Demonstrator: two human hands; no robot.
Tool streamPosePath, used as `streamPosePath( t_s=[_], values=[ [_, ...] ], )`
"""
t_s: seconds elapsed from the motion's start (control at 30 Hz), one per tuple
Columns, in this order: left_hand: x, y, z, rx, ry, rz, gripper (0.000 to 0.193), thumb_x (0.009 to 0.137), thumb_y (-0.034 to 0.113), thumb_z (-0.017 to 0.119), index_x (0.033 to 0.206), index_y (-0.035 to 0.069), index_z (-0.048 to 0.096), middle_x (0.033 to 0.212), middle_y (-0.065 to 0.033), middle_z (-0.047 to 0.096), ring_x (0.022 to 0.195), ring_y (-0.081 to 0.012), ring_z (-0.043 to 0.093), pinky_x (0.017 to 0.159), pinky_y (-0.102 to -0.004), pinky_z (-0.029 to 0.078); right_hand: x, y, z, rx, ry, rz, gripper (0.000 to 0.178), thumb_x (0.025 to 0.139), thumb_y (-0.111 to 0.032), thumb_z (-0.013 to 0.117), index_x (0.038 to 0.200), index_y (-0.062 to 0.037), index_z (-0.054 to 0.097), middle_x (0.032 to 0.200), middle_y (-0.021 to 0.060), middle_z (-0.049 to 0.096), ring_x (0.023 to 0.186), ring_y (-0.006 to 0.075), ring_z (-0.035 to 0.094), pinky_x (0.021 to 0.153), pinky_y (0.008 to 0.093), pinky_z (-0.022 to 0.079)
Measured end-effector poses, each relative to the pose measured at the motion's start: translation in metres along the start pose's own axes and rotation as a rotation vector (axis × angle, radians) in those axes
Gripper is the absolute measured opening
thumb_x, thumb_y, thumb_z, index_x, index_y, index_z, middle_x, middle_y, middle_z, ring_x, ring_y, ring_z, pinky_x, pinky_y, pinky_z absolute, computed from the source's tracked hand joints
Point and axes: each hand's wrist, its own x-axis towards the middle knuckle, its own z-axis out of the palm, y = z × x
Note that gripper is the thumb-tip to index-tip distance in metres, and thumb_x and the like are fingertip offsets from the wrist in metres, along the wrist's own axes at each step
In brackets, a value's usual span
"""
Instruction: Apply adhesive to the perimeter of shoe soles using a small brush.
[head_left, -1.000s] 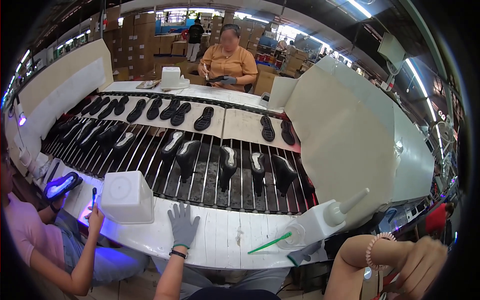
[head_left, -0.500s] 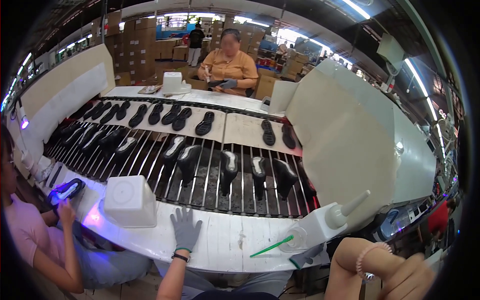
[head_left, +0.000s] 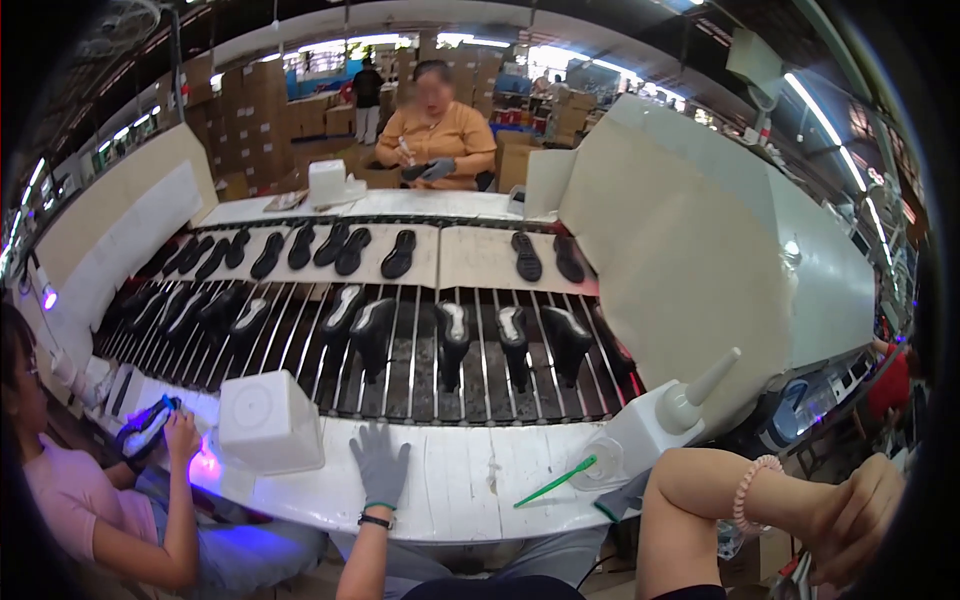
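My left hand point(head_left: 380, 468), in a grey glove, lies flat on the white worktop point(head_left: 450, 480) with its fingers spread, holding nothing. It is nearest to an upturned white plastic box point(head_left: 268, 420). My right arm is bent. My right hand point(head_left: 862, 508) is bare and off to the right of the worktop, its fingers curled together; whatever is in them, if anything, is hidden. By my right elbow lie a grey glove point(head_left: 622, 500), a white squeeze bottle point(head_left: 665, 420) with a long nozzle, and a green thin-handled brush point(head_left: 556, 482) resting on a small clear dish point(head_left: 602, 466).
Beyond the worktop runs a rod conveyor point(head_left: 415, 370) carrying black shoe uppers point(head_left: 453, 340). A raised shelf behind holds black soles point(head_left: 398, 255). A beige machine hood point(head_left: 680, 250) stands at right. One co-worker point(head_left: 130, 490) handles a shoe at left; another point(head_left: 438, 135) sits across.
My right hand has moved right and upward, its fingers still curled. My left hand stays flat on the worktop. The co-worker at left has brought a hand up to the shoe. The view has shifted slightly.
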Motion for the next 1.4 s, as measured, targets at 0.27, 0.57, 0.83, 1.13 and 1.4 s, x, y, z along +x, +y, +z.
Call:
streamPosePath(
  t_s=[0.27,0.57,0.83,1.13,1.4],
  values=[
    [0.002,0.047,-0.008,-0.686,0.342,0.055,0.05,0.098,0.026,0.048,0.14,0.0,0.042,0.146,-0.016,0.041,0.137,-0.0313,0.036,0.113,-0.0388,0.027,-0.01,-0.038,0.016,-0.589,0.039,-0.014,0.021,0.077,0.0,0.061,0.059,-0.0104,0.059,0.056,0.0006,0.061,0.044,0.0091,0.054,0.042,0.021,0.043],
    [-0.02,0.118,0.039,-0.869,0.061,0.247,0.048,0.098,0.024,0.047,0.139,0.0,0.043,0.145,-0.0157,0.042,0.135,-0.0307,0.038,0.113,-0.0384,0.028,0.006,-0.022,0.024,-0.864,0.054,0.009,0.033,0.078,0.004,0.049,0.052,-0.0162,0.048,0.049,-0.0084,0.057,0.037,-0.0017,0.036,0.04,0.0139,0.028],
    [-0.034,0.036,-0.015,-0.715,0.262,0.108,0.047,0.098,0.023,0.047,0.139,-0.001,0.044,0.144,-0.0154,0.043,0.133,-0.0303,0.039,0.112,-0.0379,0.029,-0.029,-0.077,0.034,-0.931,0.13,-0.143,0.029,0.081,-0.001,0.055,0.055,-0.0136,0.057,0.057,-0.0074,0.065,0.04,-0.002,0.038,0.039,0.0124,0.024],
    [-0.07,-0.013,-0.06,-0.587,0.411,-0.015,0.045,0.099,0.022,0.046,0.138,-0.001,0.045,0.143,-0.0151,0.044,0.132,-0.0298,0.041,0.112,-0.0375,0.03,-0.025,-0.007,0.01,-0.62,-0.019,0.09,0.026,0.098,-0.016,0.05,0.118,-0.0149,0.066,0.056,0.0,0.062,0.041,0.0043,0.033,0.043,0.0205,0.029],
    [-0.075,-0.025,-0.076,-0.571,0.518,-0.049,0.044,0.099,0.021,0.046,0.137,-0.001,0.046,0.142,-0.0148,0.045,0.13,-0.0293,0.043,0.111,-0.0371,0.031,-0.024,-0.021,0.002,-0.38,-0.128,0.36,0.035,0.1,-0.014,0.047,0.132,-0.0182,0.058,0.058,-0.0002,0.063,0.041,0.0039,0.034,0.042,0.0202,0.029]
  ],
)
